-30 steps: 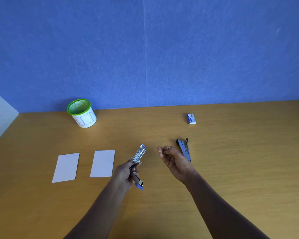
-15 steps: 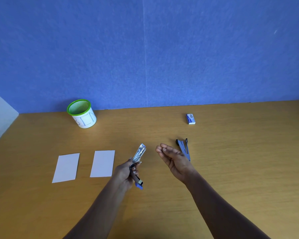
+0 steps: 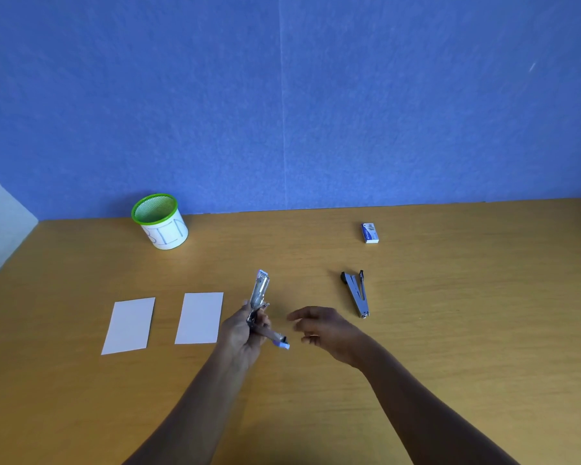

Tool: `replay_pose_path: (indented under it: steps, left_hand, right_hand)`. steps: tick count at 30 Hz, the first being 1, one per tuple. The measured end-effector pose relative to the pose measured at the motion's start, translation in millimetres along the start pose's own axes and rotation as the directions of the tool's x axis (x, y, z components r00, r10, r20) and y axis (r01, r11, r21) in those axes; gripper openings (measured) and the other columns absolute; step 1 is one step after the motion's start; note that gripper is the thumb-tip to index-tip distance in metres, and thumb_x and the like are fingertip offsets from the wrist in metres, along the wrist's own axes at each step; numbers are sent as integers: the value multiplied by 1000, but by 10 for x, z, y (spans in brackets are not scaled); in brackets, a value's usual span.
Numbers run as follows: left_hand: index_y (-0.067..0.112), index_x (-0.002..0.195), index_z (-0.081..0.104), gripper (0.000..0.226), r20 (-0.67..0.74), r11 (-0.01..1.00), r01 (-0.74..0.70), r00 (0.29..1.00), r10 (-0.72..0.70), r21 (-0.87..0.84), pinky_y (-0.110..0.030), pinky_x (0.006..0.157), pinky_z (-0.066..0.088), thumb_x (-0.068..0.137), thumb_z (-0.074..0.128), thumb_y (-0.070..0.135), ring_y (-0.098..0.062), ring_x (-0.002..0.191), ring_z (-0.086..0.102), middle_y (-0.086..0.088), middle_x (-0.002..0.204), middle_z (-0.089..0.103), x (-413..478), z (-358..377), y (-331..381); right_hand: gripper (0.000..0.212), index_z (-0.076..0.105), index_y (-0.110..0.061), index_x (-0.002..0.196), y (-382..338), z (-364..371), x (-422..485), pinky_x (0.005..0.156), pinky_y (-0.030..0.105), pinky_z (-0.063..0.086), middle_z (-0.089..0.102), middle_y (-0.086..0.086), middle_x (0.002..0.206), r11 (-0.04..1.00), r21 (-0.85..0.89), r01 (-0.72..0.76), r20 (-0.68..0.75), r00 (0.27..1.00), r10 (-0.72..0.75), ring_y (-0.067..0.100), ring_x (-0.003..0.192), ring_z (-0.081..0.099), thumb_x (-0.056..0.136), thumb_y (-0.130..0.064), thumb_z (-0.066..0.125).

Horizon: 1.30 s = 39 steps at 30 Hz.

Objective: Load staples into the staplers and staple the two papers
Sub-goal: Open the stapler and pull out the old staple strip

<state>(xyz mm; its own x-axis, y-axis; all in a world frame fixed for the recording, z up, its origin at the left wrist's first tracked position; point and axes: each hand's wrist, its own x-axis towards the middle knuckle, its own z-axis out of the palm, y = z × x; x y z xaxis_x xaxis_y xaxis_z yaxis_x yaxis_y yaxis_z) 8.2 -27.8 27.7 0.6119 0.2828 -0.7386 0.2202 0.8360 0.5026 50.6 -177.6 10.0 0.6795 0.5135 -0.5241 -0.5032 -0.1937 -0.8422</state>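
Note:
My left hand (image 3: pixel 242 333) grips a silver stapler (image 3: pixel 260 293) that is swung open, its metal magazine pointing up and its purple-tipped base sticking out lower right. My right hand (image 3: pixel 322 328) hovers just right of it, palm turned down, fingers loosely apart, blurred, holding nothing that I can see. A second stapler (image 3: pixel 357 292), grey and also opened in a V, lies on the desk to the right of that hand. Two white papers (image 3: pixel 130 325) (image 3: pixel 199 317) lie side by side to the left. A small blue-and-white staple box (image 3: pixel 369 232) sits farther back on the right.
A green-rimmed mesh cup (image 3: pixel 160 221) with a white paper label stands at the back left by the blue wall. The wooden desk (image 3: pixel 467 313) runs wide to the right. A white panel (image 3: pixel 0 219) borders the far left.
My right hand has turned from palm-up to palm-down and dropped lower, closer to the held stapler, uncovering the grey stapler behind it. The left hand and its stapler stayed about where they were.

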Motion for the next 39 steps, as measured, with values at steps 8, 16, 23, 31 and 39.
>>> replay_pose_path:
  steps: [8,16,23,31,39]
  left_hand:
    - [2,80,53,27,-60,991,-130,990,128,-38,-22,46,54,100,38,11,-15,67,53,-8,74,52,-7,28,15]
    - [4,80,63,24,43,986,-73,997,67,151,-23,50,52,95,51,19,-15,62,55,-9,74,61,-21,-24,-46]
    - [9,81,63,3,139,937,-119,987,76,330,-23,54,51,83,64,7,-15,64,57,-6,69,59,-1,-51,30]
    - [11,88,65,9,178,897,-205,973,145,391,-27,64,48,90,57,13,-16,71,56,-7,77,56,-6,-56,38]
    - [16,90,66,15,179,856,-235,969,170,461,-28,66,48,91,56,27,-17,86,58,-5,88,63,-4,-74,22]
  right_hand:
    - [34,67,-26,89,-42,265,-28,61,18,37,40,-3,67,963,-127,240,139,965,-222,6,60,35,73,3,72]
    - [19,70,-4,99,-85,222,-31,57,16,36,53,-7,66,956,-76,285,12,959,-285,3,58,40,81,-12,69]
    - [17,72,-10,97,-55,178,-36,56,14,37,57,-10,66,946,-92,309,-6,950,-311,1,58,42,80,-8,69]
    - [22,68,3,100,-73,179,-59,66,10,45,64,-5,79,935,-70,347,24,938,-346,-2,70,57,79,0,69]
    - [25,67,5,103,-117,223,-76,78,20,49,65,9,92,922,-37,386,45,922,-384,17,86,58,79,0,68]
